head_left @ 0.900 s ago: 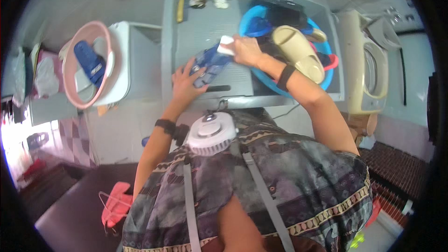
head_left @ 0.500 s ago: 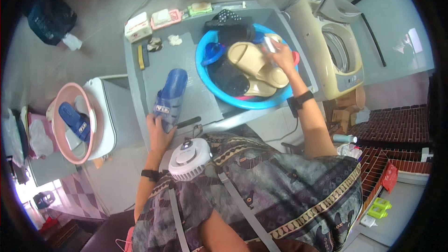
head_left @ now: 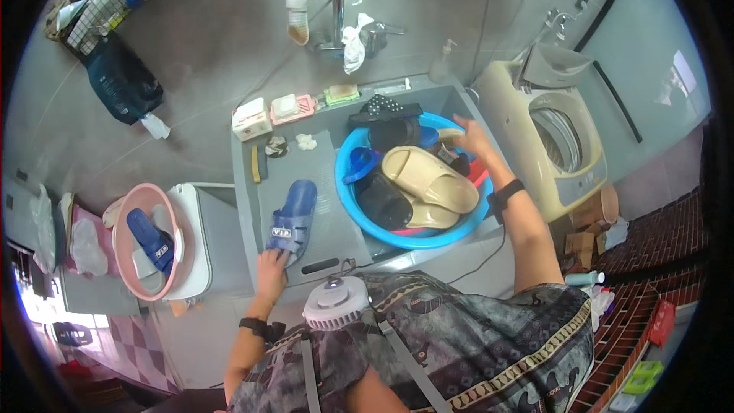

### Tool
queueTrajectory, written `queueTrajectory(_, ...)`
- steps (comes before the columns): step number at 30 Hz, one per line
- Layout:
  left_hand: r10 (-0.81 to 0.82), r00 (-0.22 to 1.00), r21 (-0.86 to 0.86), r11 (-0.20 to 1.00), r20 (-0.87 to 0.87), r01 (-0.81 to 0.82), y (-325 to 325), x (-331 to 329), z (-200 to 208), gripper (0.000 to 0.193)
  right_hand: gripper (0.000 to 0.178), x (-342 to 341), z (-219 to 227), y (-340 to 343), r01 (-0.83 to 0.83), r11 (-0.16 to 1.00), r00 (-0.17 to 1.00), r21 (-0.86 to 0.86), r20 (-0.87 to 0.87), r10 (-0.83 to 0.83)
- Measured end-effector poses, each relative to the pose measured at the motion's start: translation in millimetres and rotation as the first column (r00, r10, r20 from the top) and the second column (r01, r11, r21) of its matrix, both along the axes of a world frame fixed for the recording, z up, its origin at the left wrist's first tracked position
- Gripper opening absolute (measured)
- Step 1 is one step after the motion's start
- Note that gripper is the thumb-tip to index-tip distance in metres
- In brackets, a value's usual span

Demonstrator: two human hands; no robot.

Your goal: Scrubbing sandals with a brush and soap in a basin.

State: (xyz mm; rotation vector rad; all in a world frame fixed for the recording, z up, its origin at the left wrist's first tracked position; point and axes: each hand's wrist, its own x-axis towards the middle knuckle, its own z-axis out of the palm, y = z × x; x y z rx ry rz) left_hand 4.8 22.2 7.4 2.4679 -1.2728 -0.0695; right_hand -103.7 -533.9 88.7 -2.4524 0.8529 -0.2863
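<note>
A blue slipper (head_left: 295, 210) with a pale strap emblem lies sole-down on the grey washboard, its heel toward me. My left hand (head_left: 271, 266) is closed on that heel end. My right hand (head_left: 475, 141) reaches over the far right part of a bright blue basin (head_left: 365, 231), its fingers apart and nothing visible held; their tips are partly unclear. Below it are a beige slipper (head_left: 430, 177) and dark footwear (head_left: 384, 199). A smaller blue slipper (head_left: 360, 163) leans at the basin's left side. Behind the basin rests a black polka-dotted slipper (head_left: 384, 107).
The grey sink (head_left: 243, 176) holds a yellow-edged brush (head_left: 258, 164); soap dishes (head_left: 292, 108) line its back edge below a faucet (head_left: 337, 0). Left stands a pink basin (head_left: 180, 241) with another blue slipper (head_left: 150, 239). A washing machine (head_left: 558, 138) is at right.
The view has tilted up, bringing the faucet in. My right hand has moved toward the basin's far right rim, and a whitish blurred thing near its fingers no longer shows. My left hand stays on the slipper.
</note>
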Motion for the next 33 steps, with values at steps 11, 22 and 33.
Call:
queueTrajectory(11,0.174,0.827,-0.256,0.899,-0.535,-0.355,-140,141,166,0.029,0.040,177,142,28,-0.328,0.612,0.884,-0.720,-0.005,0.468)
queueTrajectory(22,0.031,0.734,-0.179,0.962,-0.679,-0.207,-239,164,219,0.033,0.018,218,155,-1,-0.481,0.425,0.710,-0.767,-0.055,0.702)
queueTrajectory(33,0.011,0.848,-0.159,0.981,-0.530,-0.112,-253,177,189,0.031,0.034,212,154,12,-0.368,0.584,0.808,-0.724,0.062,0.586)
